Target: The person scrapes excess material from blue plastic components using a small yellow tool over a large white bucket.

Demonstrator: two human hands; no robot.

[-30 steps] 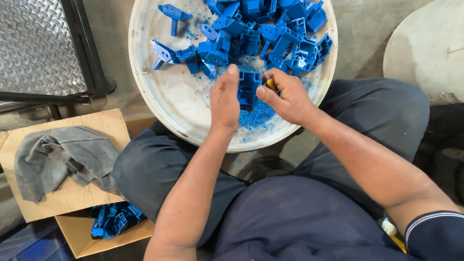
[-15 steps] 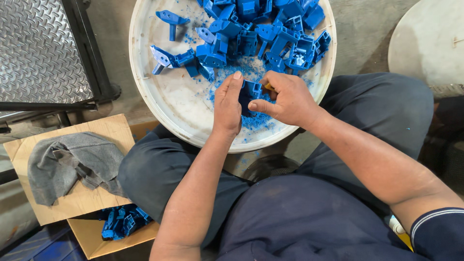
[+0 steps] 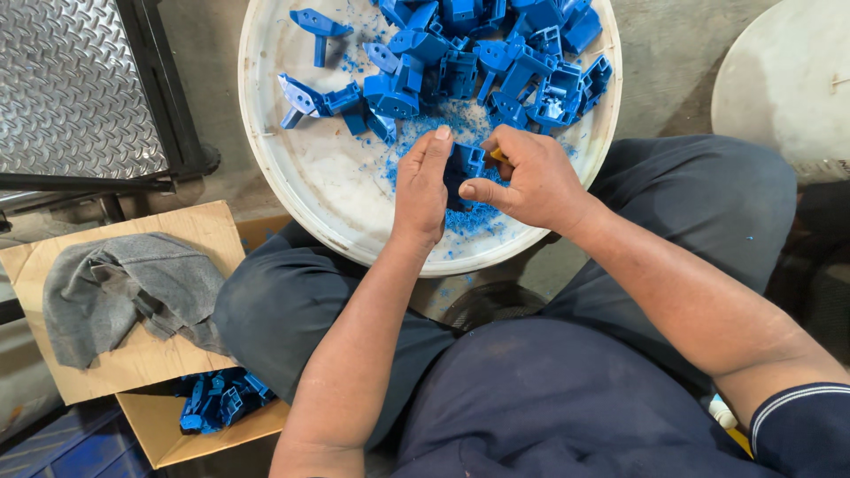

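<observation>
I'm holding a blue plastic part (image 3: 464,168) between both hands, just over the near side of the round white tray (image 3: 292,177) that is resting on my knees. My left hand (image 3: 421,190) is gripping the part's left side, fingers straight and pressed against it. My right hand (image 3: 529,177) is clenching around a small yellow-handled tool (image 3: 498,156), set against the part's right edge. Blue shavings (image 3: 482,219) are lying on the tray under my hands, and the pile of blue parts (image 3: 496,53) is sitting at the tray's far side. To my left, a grey cloth (image 3: 124,292) is lying on a cardboard box (image 3: 190,235).
</observation>
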